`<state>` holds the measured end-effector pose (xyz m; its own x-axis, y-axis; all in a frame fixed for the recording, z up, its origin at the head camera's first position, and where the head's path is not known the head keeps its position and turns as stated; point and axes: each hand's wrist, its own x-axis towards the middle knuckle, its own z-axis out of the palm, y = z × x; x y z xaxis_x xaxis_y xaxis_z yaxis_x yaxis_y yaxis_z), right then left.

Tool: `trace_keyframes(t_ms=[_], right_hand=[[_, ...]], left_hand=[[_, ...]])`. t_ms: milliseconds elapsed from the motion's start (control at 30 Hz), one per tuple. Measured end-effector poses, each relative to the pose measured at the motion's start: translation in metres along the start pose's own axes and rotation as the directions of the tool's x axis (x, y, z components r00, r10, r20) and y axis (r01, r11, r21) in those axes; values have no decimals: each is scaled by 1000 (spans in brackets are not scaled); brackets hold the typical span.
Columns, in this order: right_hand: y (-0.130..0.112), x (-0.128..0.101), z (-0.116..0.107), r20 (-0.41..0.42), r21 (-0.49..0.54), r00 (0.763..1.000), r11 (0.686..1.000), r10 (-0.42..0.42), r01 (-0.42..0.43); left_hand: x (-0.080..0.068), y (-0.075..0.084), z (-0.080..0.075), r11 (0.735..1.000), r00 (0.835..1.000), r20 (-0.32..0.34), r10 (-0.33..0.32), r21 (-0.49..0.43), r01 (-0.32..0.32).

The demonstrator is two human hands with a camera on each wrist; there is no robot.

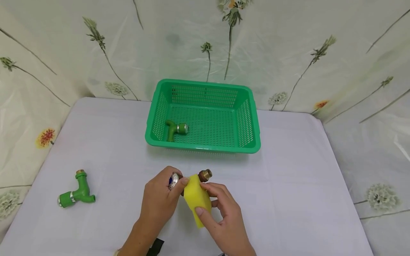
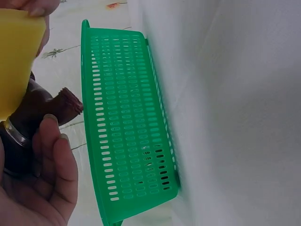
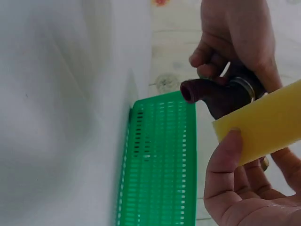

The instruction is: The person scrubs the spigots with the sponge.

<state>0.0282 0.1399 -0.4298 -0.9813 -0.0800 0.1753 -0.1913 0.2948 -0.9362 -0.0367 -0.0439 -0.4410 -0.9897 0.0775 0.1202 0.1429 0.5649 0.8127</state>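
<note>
A dark brown tap (image 2: 44, 106) with a brass threaded end is held up above the table, its handle end gripped by my left hand (image 1: 160, 199). Fingers of that hand curl round the handle and collar, and the silver cap shows beside the thumb. My right hand (image 1: 225, 217) pinches a yellow sponge (image 1: 196, 195) between thumb and fingers. The sponge lies against the tap's body and hides much of it in the head view. In the right wrist view the tap's spout (image 3: 190, 90) points out past the sponge.
Behind the hands stands a green plastic basket (image 1: 205, 147) with a green tap (image 1: 174, 128) inside at its left. Another green tap (image 1: 78, 192) lies on the white-covered table (image 1: 304, 199) at the left. Flower-printed cloth (image 1: 192, 35) hangs behind.
</note>
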Motion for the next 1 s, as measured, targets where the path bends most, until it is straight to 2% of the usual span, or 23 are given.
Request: trace_keyframes(t_ms=[133,233,333,467,600,700,800,1000], right_hand=[[5,-3,1,-37,-91,998,995,48,-51],[10,-8,-2,-67,-147,996,987,50,-60],[16,-10,-8,-111,-167,993,984,46,-64],[20,-9,-20,-169,-121,983,988,76,-98],[16,-5,-31,-187,-23,979,996,79,-85],[11,1,-37,-202,-2,979,1000,24,-25],[6,6,-41,-220,-21,973,998,-66,63],[-6,14,-35,-171,-170,954,961,-247,218]], left_hand=[[0,-2,0,998,998,-28,55,39,-53],[1,-3,0,996,997,-35,72,62,-70],[3,-3,-1,997,997,-35,67,40,-65],[4,-2,-3,1000,1000,-9,27,-6,-27],[5,-2,-3,999,999,32,1,-50,1],[5,-4,-2,998,999,50,14,-69,-10],[5,-6,-1,997,997,61,54,-57,-51],[4,-6,0,988,985,80,155,-18,-154]])
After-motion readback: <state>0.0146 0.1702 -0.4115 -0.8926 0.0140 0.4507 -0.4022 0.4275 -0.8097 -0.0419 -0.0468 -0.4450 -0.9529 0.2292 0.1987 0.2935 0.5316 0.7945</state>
